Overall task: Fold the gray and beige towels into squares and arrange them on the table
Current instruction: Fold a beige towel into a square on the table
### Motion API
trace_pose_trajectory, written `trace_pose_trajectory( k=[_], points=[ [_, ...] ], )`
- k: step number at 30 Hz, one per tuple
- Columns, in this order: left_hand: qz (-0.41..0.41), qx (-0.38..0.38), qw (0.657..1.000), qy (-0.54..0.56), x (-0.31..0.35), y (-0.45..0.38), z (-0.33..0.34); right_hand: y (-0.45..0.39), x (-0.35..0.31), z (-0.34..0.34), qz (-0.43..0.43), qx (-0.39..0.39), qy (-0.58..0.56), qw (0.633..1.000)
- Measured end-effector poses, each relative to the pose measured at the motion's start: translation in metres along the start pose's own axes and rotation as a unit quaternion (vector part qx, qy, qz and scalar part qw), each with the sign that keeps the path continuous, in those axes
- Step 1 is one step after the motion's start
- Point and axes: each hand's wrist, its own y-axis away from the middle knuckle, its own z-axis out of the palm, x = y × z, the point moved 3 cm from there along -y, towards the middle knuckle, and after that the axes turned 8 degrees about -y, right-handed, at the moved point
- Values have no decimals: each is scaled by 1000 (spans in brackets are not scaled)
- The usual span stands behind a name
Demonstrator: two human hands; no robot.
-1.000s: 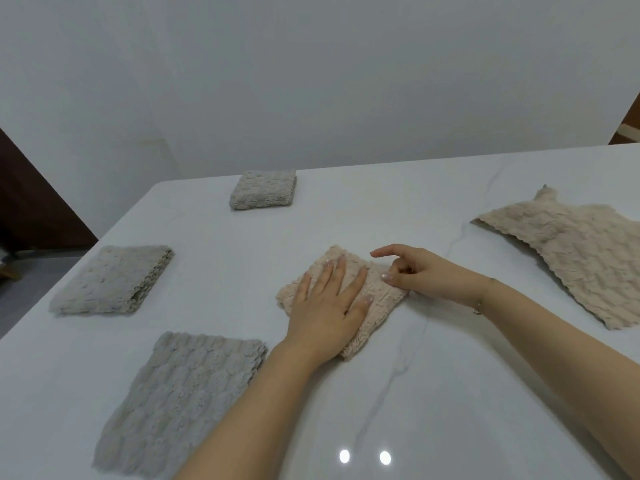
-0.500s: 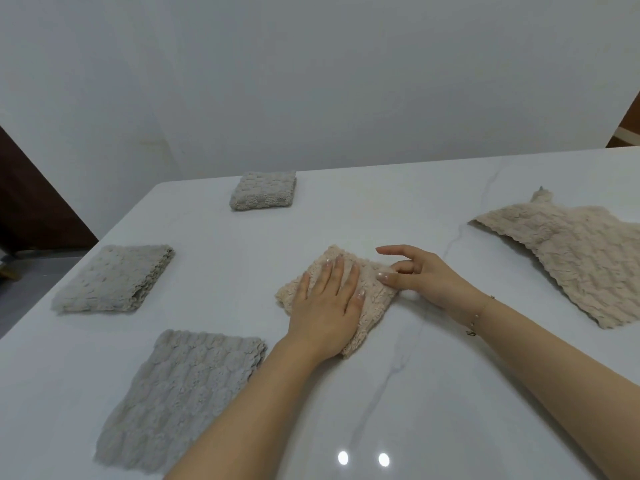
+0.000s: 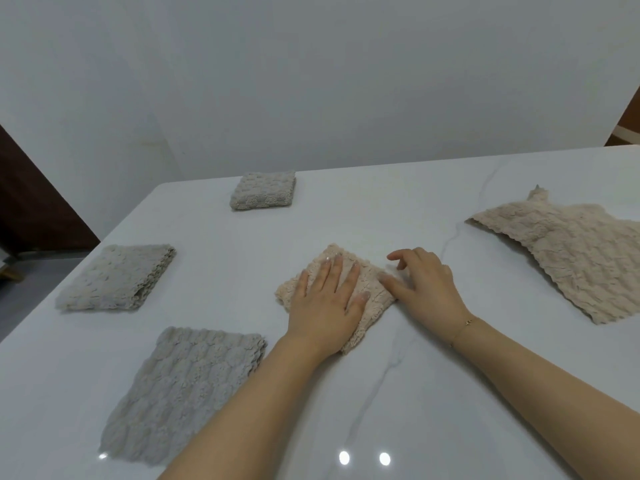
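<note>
So on the white marble-look table point(image 3: 433, 393) there are three gray textured towels down the left side: an unfolded-looking one near the front-left corner point(image 3: 183, 393), a folded one by the left edge point(image 3: 116, 277), and a small folded square up near the far edge point(image 3: 263, 190). In the middle sits the small folded beige waffle-textured towel point(image 3: 372, 282). The left hand point(image 3: 327, 306) lies flat on it, fingers straight, pressing it down and gripping nothing. The right hand point(image 3: 420, 285) has shifted from half a second ago: its fingers were loosely curled at the towel's right corner, and now they've spread out and the hand rests at that right edge, thumb on the cloth, holding nothing. Looks to me like the fold is done and this is just smoothing. Over by the right edge the bigger beige textured towel point(image 3: 568, 258) lies spread out, probably next up.
</note>
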Motion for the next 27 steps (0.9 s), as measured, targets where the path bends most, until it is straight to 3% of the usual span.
trace_pose_trajectory(
  k=[2,5,7,10,13,18,23,27],
  points=[
    [-2,24,1000,-3,1,2,-3,-3,1,-4,-34,-3,1,999],
    [-26,189,981,-10,2,11,-21,-13,-9,-11,-124,-11,4,992],
    [-67,243,967,35,3,16,-31,-24,-25,-10,-167,-90,-15,982],
    [-120,173,976,53,5,17,-21,-37,-38,13,-155,-274,-13,949],
    [-147,117,981,45,0,16,3,-44,-31,34,-161,-339,35,926],
    [-155,120,980,38,-3,15,14,-42,-16,43,-184,-322,68,926],
    [-154,48,986,32,-3,14,10,-39,-21,40,-175,-317,95,927],
    [-129,15,988,87,-27,2,-13,-32,-25,33,-148,-266,72,950]
  ],
)
